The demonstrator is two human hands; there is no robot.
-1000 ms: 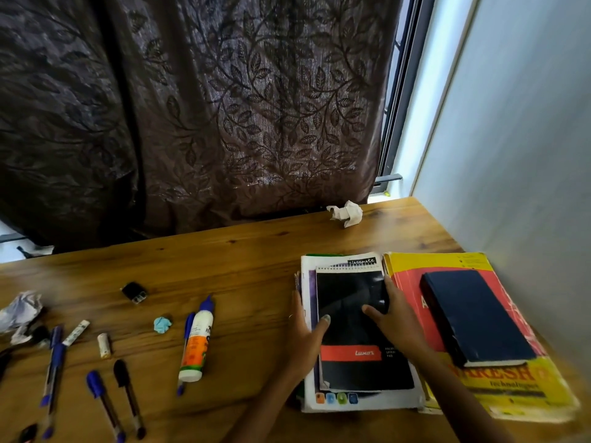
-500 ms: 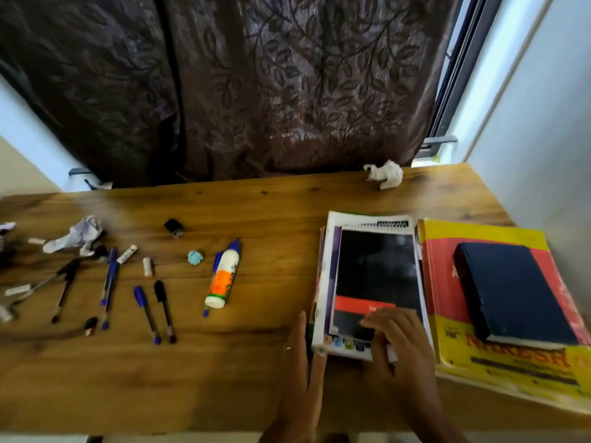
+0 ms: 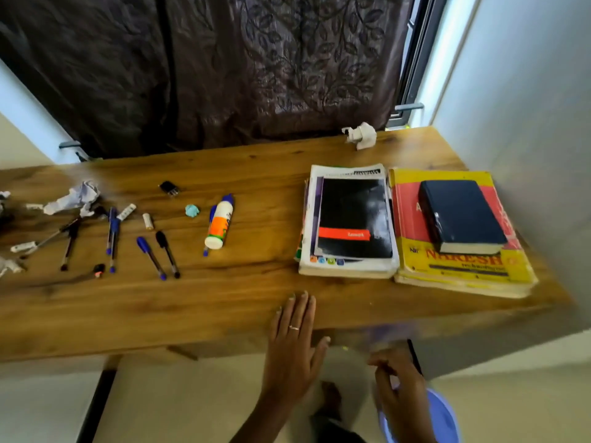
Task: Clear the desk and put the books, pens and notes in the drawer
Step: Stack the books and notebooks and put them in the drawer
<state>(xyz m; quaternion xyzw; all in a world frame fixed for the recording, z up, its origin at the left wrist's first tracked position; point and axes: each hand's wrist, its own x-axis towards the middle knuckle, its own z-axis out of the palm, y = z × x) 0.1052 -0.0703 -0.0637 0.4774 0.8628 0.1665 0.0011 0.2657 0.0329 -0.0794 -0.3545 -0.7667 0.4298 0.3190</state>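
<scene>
Left hand (image 3: 292, 343) lying flat, fingers straight, pressing desk (image 3: 192, 302) front edge. Right hand (image 3: 399, 385) hanging below edge, blurred; grip undeterminable.

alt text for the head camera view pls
A person's left hand rests flat on the front edge of a wooden desk holding two book stacks at right and scattered pens, glue and crumpled paper at left; the right hand is blurred below the edge.

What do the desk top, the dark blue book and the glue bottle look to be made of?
Desk top: wood or wood-look laminate, with grain lines, knots and a soft sheen. Dark blue book: hard cover, probably cloth or leatherette, matte with a faint shine; pale paper page edges show. Glue bottle: smooth white plastic, with an orange label and blue cap.
</scene>
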